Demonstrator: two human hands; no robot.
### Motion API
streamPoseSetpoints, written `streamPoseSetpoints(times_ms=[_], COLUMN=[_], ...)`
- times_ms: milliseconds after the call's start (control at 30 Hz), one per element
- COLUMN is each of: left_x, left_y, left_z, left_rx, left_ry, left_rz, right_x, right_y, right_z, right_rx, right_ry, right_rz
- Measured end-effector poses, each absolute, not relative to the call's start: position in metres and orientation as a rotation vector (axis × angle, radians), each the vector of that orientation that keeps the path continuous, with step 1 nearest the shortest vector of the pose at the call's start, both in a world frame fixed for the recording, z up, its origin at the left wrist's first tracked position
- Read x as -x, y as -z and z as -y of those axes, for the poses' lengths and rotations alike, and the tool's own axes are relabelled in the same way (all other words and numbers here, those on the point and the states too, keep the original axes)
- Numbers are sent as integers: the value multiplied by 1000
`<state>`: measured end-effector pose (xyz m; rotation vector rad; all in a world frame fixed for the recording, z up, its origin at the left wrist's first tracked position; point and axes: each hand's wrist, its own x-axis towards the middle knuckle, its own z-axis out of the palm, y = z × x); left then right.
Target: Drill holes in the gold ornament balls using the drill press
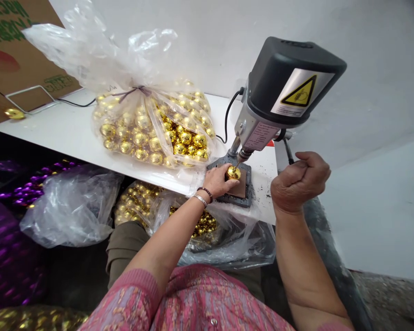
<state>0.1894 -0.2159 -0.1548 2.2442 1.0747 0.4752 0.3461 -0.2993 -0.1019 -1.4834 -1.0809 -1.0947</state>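
Ball (234, 173) of shiny gold sat between the thumb and fingers of the left hand (216, 182), which were spread about its width and wrapped around its near left side. Just past those fingertips, the bit (239, 161) of the drill press (290, 87) stood over it. The right hand (299, 182), well to their right, was curled in a fist about the lever (289, 151). This ball seemed partway through its turn, though contact or a finished hole could not be made out. Left of and beyond the left fingers, a tied bag (124, 69) held many gold balls, worked or unworked I could not tell. Being round, the ball showed no long axis; dark marks on its upper face pointed toward the bit.
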Motion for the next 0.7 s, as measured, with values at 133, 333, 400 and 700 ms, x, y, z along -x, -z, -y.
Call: streamPoseSetpoints(times_ms=[133, 333, 400, 700], left_x=[-190, -189, -190, -181], left_y=[155, 153, 154, 159], left_z=[216, 217, 216, 225], left_rx=[-2240, -2232, -2218, -1935], left_ry=[-486, -469, -472, -713], left_rz=[-1076, -1092, -1092, -1012], right_x=[-347, -342, -345, -373], right_y=[117, 95, 66, -34], right_z=[298, 292, 286, 251], right_rx=[1485, 1356, 1309, 1912], right_ry=[1102, 1073, 1079, 593], right_rz=[1113, 1029, 991, 990])
